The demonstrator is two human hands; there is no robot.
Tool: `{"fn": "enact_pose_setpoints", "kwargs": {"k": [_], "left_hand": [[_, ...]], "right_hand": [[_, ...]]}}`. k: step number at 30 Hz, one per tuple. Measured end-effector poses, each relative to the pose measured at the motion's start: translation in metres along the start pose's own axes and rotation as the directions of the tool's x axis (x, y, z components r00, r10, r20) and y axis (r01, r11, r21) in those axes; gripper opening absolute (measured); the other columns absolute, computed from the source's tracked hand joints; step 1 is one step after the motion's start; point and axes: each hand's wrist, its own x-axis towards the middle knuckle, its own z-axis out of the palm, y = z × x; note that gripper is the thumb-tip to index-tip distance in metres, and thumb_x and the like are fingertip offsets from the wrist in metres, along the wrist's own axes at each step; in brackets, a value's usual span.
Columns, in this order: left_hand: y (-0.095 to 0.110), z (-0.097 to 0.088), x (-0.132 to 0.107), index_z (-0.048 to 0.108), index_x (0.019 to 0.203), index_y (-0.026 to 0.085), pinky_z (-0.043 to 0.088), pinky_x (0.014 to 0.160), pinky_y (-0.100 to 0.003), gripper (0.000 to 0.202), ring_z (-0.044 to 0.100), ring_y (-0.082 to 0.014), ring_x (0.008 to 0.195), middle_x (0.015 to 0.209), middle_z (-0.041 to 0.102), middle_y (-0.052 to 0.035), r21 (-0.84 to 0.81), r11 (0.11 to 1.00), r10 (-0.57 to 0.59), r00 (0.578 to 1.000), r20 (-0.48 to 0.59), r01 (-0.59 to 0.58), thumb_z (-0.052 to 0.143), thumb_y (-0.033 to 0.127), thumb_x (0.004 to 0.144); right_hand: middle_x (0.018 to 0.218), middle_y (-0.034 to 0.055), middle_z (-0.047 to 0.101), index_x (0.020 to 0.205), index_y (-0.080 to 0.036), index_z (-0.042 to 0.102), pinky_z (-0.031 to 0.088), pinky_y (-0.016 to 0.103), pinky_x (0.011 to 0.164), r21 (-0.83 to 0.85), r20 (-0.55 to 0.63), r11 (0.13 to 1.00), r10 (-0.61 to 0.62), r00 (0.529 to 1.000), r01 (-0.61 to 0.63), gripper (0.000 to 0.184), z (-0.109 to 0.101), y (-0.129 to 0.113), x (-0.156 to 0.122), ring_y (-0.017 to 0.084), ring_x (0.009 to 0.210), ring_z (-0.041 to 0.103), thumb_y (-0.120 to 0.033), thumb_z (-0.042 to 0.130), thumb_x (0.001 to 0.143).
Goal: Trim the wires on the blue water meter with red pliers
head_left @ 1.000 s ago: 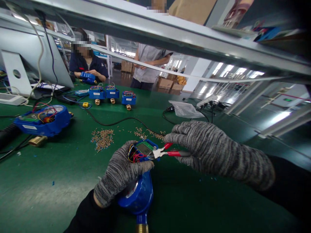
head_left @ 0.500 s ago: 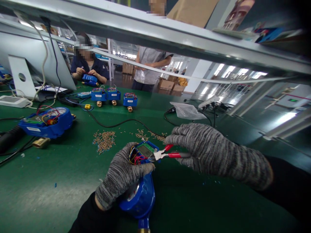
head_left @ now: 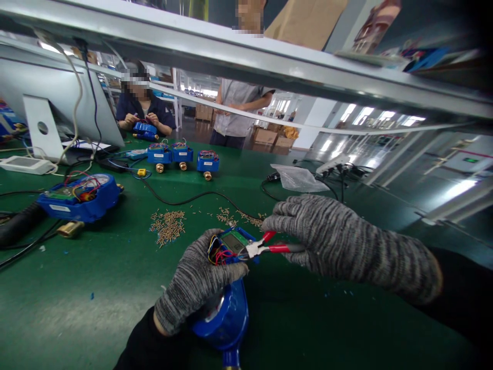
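Note:
In a grey knitted glove, my left hand (head_left: 200, 280) grips a blue water meter (head_left: 234, 313) by its electronics end. A green circuit board (head_left: 233, 242) with a small display shows there, with red, yellow and black wires (head_left: 222, 257) beside it. My right hand (head_left: 319, 236), gloved alike, holds red-handled pliers (head_left: 265, 248), their handles slightly spread. The plier jaws reach the board's right edge, by the wires and my left thumb. What exactly lies between the jaws is too small to make out.
Small brass screws (head_left: 168, 226) lie in piles beyond the meter. Another opened meter (head_left: 82, 198) sits at left, near a monitor (head_left: 57, 97). Several blue meters (head_left: 208, 162) stand farther back. A plastic bag (head_left: 298, 177) and cables lie at right. Two people are across the table; a metal beam (head_left: 246, 56) crosses above.
The whole view has shifted slightly, moving the scene a little right and down. My hands, the meter and the pliers keep nearly the same positions relative to one another.

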Motion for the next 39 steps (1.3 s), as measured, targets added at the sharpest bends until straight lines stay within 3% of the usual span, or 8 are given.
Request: {"fn": "enact_pose_setpoints", "kwargs": {"k": [10, 17, 23, 26, 28, 30, 32, 39], "left_hand": [[-0.002, -0.001, 0.0, 0.055, 0.126, 0.022, 0.05, 0.098, -0.043, 0.077, 0.066, -0.0268, 0.107, 0.116, 0.071, -0.0075, -0.031, 0.999, -0.004, 1.0, -0.02, 0.004, 0.092, 0.041, 0.062], [-0.001, -0.002, 0.001, 0.061, 0.113, 0.019, 0.052, 0.089, -0.037, 0.059, 0.068, -0.022, 0.096, 0.108, 0.072, -0.0059, -0.133, 0.991, -0.002, 1.0, 0.018, 0.005, 0.09, 0.04, 0.067], [-0.006, -0.004, 0.001, 0.058, 0.117, 0.018, 0.052, 0.082, -0.034, 0.06, 0.066, -0.0192, 0.09, 0.105, 0.07, -0.0051, -0.195, 0.981, -0.014, 0.999, 0.036, 0.02, 0.088, 0.041, 0.07], [-0.008, -0.004, 0.003, 0.056, 0.119, 0.02, 0.052, 0.077, -0.032, 0.065, 0.065, -0.0169, 0.083, 0.099, 0.069, -0.0025, -0.212, 0.976, -0.04, 0.999, 0.032, 0.046, 0.09, 0.04, 0.068], [-0.008, -0.004, 0.003, 0.056, 0.12, 0.021, 0.052, 0.077, -0.032, 0.068, 0.065, -0.0165, 0.082, 0.098, 0.069, -0.0015, -0.204, 0.977, -0.051, 0.998, 0.024, 0.055, 0.091, 0.04, 0.066], [-0.008, -0.003, 0.003, 0.056, 0.119, 0.021, 0.052, 0.078, -0.032, 0.066, 0.065, -0.0169, 0.084, 0.099, 0.069, -0.0024, -0.196, 0.979, -0.057, 0.998, 0.027, 0.061, 0.091, 0.04, 0.067], [-0.007, -0.003, 0.003, 0.056, 0.119, 0.021, 0.052, 0.078, -0.032, 0.064, 0.065, -0.0167, 0.084, 0.101, 0.07, -0.0033, -0.197, 0.978, -0.066, 0.997, 0.032, 0.071, 0.09, 0.04, 0.068], [-0.007, -0.002, 0.003, 0.055, 0.122, 0.021, 0.052, 0.082, -0.033, 0.068, 0.064, -0.017, 0.09, 0.106, 0.069, -0.0035, -0.19, 0.98, -0.052, 0.998, 0.028, 0.057, 0.091, 0.039, 0.067]], "right_hand": [[0.103, 0.0129, 0.069, 0.117, -0.019, 0.072, 0.055, 0.047, 0.076, -0.044, -0.018, 0.999, 0.025, 1.0, -0.026, 0.04, 0.0, -0.005, -0.002, 0.033, 0.088, 0.067, -0.026, 0.069, 0.079], [0.093, 0.0136, 0.07, 0.107, -0.014, 0.074, 0.056, 0.046, 0.063, -0.061, -0.201, 0.997, 0.041, 0.979, -0.054, 0.03, 0.015, -0.018, -0.006, 0.034, 0.077, 0.069, -0.026, 0.062, 0.082], [0.099, 0.0127, 0.074, 0.104, -0.014, 0.071, 0.06, 0.048, 0.079, 0.3, -0.452, 0.941, 0.287, 0.844, -0.159, 0.025, 0.052, -0.033, -0.009, 0.031, 0.09, 0.072, -0.028, 0.057, 0.087], [0.102, 0.0103, 0.074, 0.108, -0.017, 0.065, 0.061, 0.042, 0.082, 0.502, -0.451, 0.805, 0.557, 0.698, -0.318, 0.023, 0.077, -0.022, -0.025, 0.026, 0.09, 0.072, -0.031, 0.057, 0.091], [0.097, 0.0097, 0.074, 0.106, -0.017, 0.066, 0.061, 0.042, 0.075, 0.439, -0.349, 0.739, 0.665, 0.661, -0.512, 0.021, 0.095, -0.011, -0.042, 0.026, 0.083, 0.073, -0.032, 0.057, 0.093], [0.09, 0.0081, 0.075, 0.103, -0.018, 0.069, 0.061, 0.043, 0.067, 0.249, -0.147, 0.772, 0.627, 0.765, -0.585, 0.02, 0.11, 0.0, -0.061, 0.028, 0.075, 0.073, -0.03, 0.063, 0.088], [0.094, 0.0078, 0.075, 0.106, -0.019, 0.07, 0.062, 0.044, 0.068, 0.208, -0.068, 0.783, 0.609, 0.79, -0.586, 0.023, 0.119, 0.006, -0.075, 0.029, 0.078, 0.073, -0.03, 0.066, 0.085], [0.114, 0.0132, 0.068, 0.121, -0.017, 0.06, 0.056, 0.058, 0.089, 0.333, -0.318, 0.805, 0.587, 0.745, -0.492, 0.035, 0.096, 0.003, -0.074, 0.034, 0.104, 0.067, -0.038, 0.058, 0.092]]}}
